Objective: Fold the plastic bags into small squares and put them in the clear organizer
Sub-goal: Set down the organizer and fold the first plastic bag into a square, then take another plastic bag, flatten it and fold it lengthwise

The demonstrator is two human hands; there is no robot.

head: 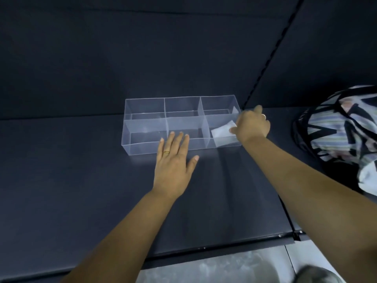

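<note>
Our right hand (pixel 252 125) pinches the bag (pixel 222 131) at the near-right end of the organizer (pixel 140 147); our left hand (pixel 173 162) lies flat, fingers straight

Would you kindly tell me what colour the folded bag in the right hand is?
White; the folded bag shows best in the head view.

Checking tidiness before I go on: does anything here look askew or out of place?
Only the folded bag: it lies tilted in the near right compartment of the organizer, not flat, with the right hand pinching its edge. The left hand lies flat at the front wall.
</note>
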